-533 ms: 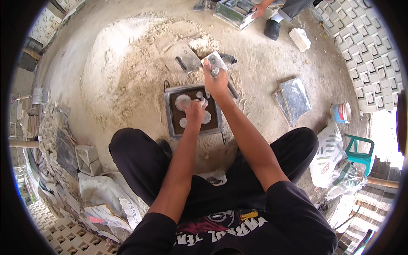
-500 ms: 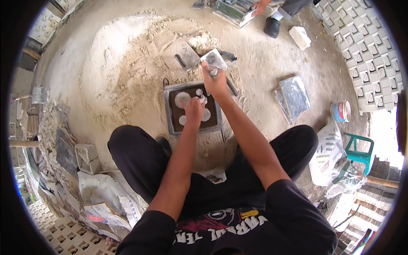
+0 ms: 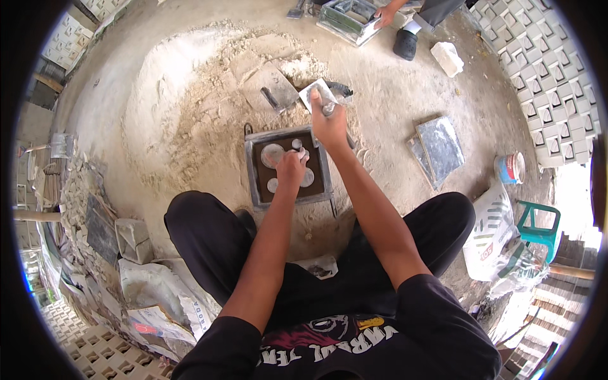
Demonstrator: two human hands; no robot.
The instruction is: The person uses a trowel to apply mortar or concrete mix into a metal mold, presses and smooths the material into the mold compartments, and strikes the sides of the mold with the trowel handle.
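Note:
In front of my knees lies a square metal mold frame (image 3: 249,171) with dark, smooth material inside and several pale round discs (image 3: 272,155) set in it. My left hand (image 3: 292,167) is over the middle of the mold, its fingers pinched among the discs; whatever they hold is hidden. Beyond the mold's far right corner, my right hand (image 3: 329,125) is wrapped round the handle of a trowel (image 3: 309,94) with a flat square blade. Its thumb lies along the blade.
A heap of pale powder (image 3: 177,69) spreads at the far left, with a flat plate (image 3: 269,88) on it. Flat boards (image 3: 440,149) and a small bucket (image 3: 508,168) stand right, near a green stool (image 3: 538,227). A co-worker's hand (image 3: 384,16) touches another mold (image 3: 345,25).
My right hand has turned the trowel a little, and its thumb now lies on the blade. My left hand has stayed over the mold with little movement.

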